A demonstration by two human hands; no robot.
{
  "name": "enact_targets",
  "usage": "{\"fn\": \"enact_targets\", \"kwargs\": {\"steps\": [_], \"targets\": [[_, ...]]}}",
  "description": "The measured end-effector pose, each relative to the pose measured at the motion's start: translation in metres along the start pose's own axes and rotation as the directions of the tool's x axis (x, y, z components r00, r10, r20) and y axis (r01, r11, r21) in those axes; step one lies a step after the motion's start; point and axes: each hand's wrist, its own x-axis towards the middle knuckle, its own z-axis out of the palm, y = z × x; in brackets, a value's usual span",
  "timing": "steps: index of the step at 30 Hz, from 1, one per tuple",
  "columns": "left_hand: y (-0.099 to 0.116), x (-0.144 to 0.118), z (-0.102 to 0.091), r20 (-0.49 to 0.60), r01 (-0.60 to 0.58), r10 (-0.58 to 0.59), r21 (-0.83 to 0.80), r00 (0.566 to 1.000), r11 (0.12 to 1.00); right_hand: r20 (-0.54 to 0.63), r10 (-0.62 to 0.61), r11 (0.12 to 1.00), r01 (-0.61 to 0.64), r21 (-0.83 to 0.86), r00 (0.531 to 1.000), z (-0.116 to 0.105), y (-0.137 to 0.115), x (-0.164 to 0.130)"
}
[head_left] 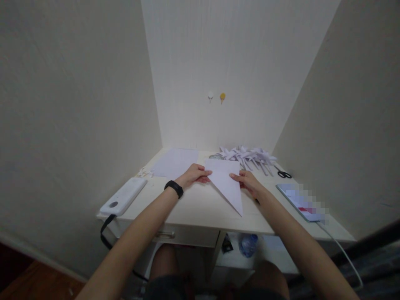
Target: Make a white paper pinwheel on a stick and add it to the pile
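2 hands pin a folded white paper triangle (225,182) flat on the table (200,208): the left hand (194,175) pinches its upper left corner in its fingers, the right hand (248,182) presses its right edge. Light, thin and easily creased, it looks best gripped at corners and folds.

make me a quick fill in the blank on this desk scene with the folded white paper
Both hands, left hand and right hand, hold a folded white paper triangle on the pale wooden desk.
1. The left wrist wears a ____ band.
2. Black-handled scissors lie to the paper's ____.
3. The paper's long point faces ____ the person.

Missing: black; right; toward
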Motion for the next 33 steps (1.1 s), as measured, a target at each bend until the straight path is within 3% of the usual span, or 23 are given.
{"fn": "enact_targets", "kwargs": {"steps": [5,13,26,33], "targets": [[-0.013,0.015,-0.005,0.036,-0.002,0.003,-0.028,0.999,1.000,0.006,0.024,1.000,-0.024,0.001,1.000,-0.005,0.002,0.015],[-0.018,0.009,-0.010,0.205,0.012,-0.013,0.006,0.979,1.000,0.098,0.043,0.992,-0.054,0.111,0.994,-0.008,0.008,0.011],[-0.014,0.003,-0.008,0.248,0.015,0.020,-0.139,0.969,0.990,0.142,0.091,0.975,-0.117,0.191,0.986,0.000,0.003,-0.001],[-0.015,0.007,-0.011,0.174,0.032,0.014,-0.259,0.985,0.965,0.071,0.113,0.965,-0.126,0.231,0.991,0.004,0.003,0.001]]}}
